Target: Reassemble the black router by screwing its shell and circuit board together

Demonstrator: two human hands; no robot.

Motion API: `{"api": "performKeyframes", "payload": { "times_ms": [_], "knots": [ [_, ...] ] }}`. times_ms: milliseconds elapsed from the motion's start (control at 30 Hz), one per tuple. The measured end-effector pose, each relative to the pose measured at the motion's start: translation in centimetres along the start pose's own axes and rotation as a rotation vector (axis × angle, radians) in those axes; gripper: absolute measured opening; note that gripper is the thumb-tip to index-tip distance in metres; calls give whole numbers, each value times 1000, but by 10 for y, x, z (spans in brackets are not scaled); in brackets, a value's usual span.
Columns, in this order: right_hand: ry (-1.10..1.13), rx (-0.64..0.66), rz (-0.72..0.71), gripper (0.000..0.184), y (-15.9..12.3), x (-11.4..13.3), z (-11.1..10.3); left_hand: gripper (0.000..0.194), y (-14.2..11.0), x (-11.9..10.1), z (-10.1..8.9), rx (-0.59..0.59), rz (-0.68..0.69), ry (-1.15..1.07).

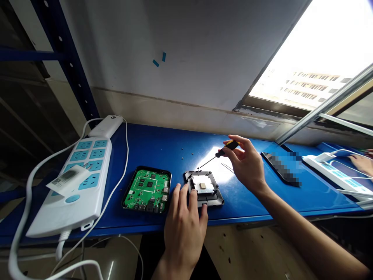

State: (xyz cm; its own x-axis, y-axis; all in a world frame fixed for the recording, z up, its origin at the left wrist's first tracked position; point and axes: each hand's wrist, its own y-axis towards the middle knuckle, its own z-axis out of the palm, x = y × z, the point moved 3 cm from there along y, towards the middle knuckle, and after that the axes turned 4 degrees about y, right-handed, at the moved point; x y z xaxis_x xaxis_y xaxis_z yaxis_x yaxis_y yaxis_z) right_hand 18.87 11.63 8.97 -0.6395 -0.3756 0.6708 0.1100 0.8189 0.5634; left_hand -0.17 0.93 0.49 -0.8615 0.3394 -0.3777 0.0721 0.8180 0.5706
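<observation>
Here, we grasp the screwdriver in our right hand, fingers closed round its handle, its tip near the far edge of the black cover; we cannot tell whether they touch. Our left hand lies with fingers spread, released, resting on that cover, which sits on the blue table. Just left we have 1 green circuit board, and beyond, 3 small dark bits.
</observation>
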Motion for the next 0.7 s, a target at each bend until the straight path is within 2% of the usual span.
{"api": "performKeyframes", "payload": {
  "times_ms": [133, 333, 500, 700],
  "knots": [
    [25, 3, 1, 38, -1, 2, 2, 34, 2, -2, -1, 89, -19, 59],
    [123, -14, -24, 37, -8, 16, -12, 49, 5, -6, 0, 148, -41, 128],
    [220, 32, 5, 32, -19, 29, -18, 60, 5, -6, 2, 156, -40, 168],
    [283, 63, 82, 34, -26, 24, -17, 63, 5, -8, 5, 173, -81, 186]
  ]
}}
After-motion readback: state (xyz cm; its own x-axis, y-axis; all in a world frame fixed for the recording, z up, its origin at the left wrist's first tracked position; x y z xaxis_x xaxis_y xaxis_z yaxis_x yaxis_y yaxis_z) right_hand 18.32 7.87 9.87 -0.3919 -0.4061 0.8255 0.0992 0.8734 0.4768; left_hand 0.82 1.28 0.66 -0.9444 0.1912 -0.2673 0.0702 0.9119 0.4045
